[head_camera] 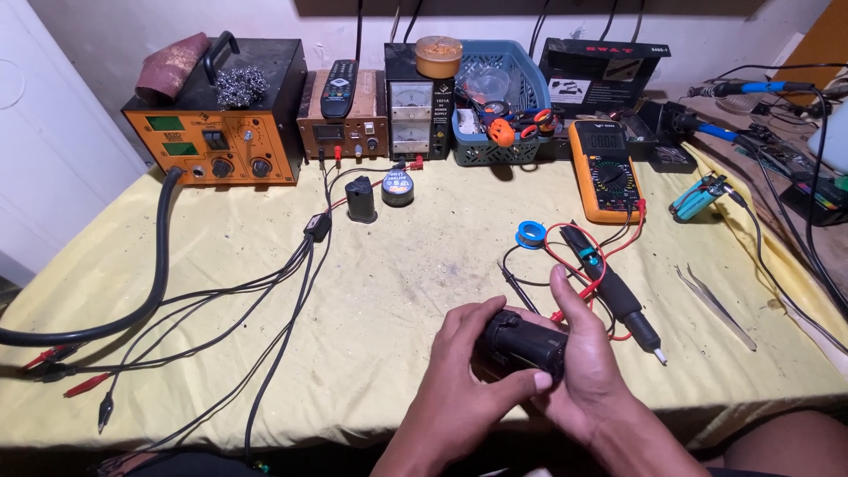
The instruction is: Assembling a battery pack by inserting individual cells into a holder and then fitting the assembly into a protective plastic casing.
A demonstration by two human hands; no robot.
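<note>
Taking the orange multimeter [606, 170] on the yellow cloth [397, 291] as the landmark: behind it and a little to its right stands an open black case [603, 66] whose lid carries a red-lettered strip and a white rectangular label. To the multimeter's left sits a blue plastic basket [496, 97] of small tools, then a black power supply [419, 110] with two pale square meter faces and a round amber tub on top. Farther left are a brown wooden-fronted box [343, 119] with a black remote control lying on it, and an orange-faced black station [216, 115] with green rectangular displays, steel wool and a reddish sanding block on its top.

Below the multimeter, toward the near edge of the cloth, both hands close around a black cylindrical part [521, 343], matte plastic with ribbed ends. The left hand [459, 389] cups it from below and the left, thumb curled over its near end. The right hand [587, 367] grips it from the right, thumb raised along its top.

Just below the multimeter lie red and black probe leads, a small blue solder spool [530, 234] and a black soldering iron [618, 296] with a pale tip. To the lower right of the multimeter rest metal tweezers [715, 305].
</note>
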